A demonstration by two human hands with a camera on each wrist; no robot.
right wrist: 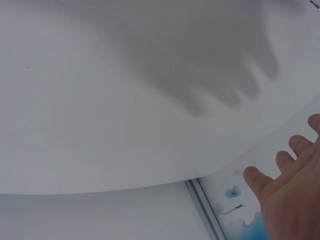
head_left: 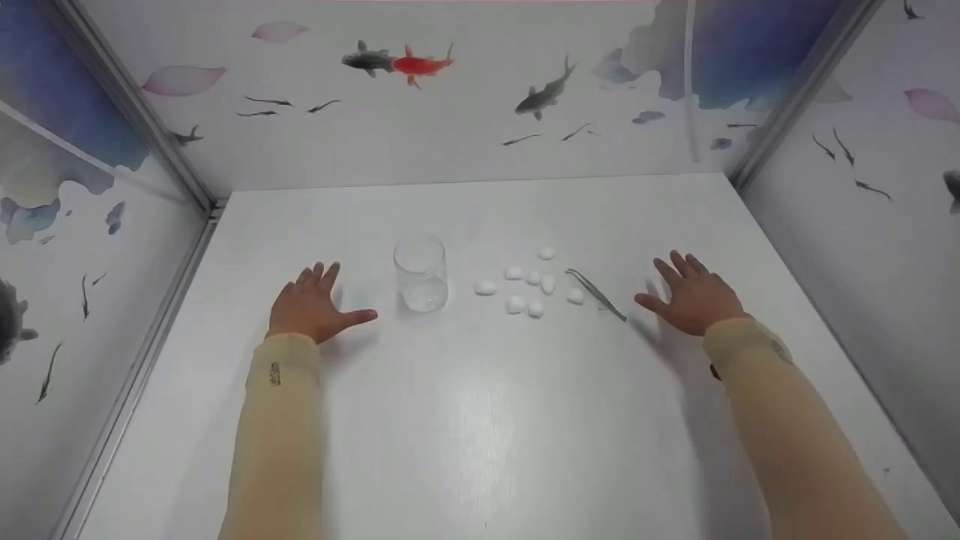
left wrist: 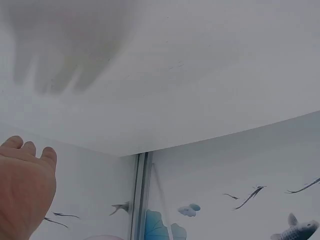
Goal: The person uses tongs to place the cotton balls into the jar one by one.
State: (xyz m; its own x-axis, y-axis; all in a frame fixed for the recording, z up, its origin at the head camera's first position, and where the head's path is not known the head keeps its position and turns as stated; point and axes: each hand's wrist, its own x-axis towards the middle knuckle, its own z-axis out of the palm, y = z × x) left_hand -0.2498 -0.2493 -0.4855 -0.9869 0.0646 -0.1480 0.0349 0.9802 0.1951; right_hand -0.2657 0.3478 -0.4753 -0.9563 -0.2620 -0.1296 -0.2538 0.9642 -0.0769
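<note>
My left hand [head_left: 309, 306] hovers over the table's left side with fingers and thumb spread, holding nothing. Just right of it stands a clear glass beaker [head_left: 421, 274], upright. Several white cotton balls [head_left: 486, 287] lie loosely scattered in the middle. Metal tweezers [head_left: 598, 295] with bent tips lie slanted beside them, tips toward the far left. To the right of the tweezers, my right hand [head_left: 694, 294] is held with spread fingers and grips nothing. Both wrist views show a hand, the left one [left wrist: 25, 190] and the right one [right wrist: 295, 195], above the table with its shadow below.
The white table [head_left: 480, 435] is bounded by printed panels at the back [head_left: 465, 142], left and right, with fish and petals on them. Metal posts [head_left: 142, 97] stand at the rear corners. Light sleeves [head_left: 281, 435] cover both forearms.
</note>
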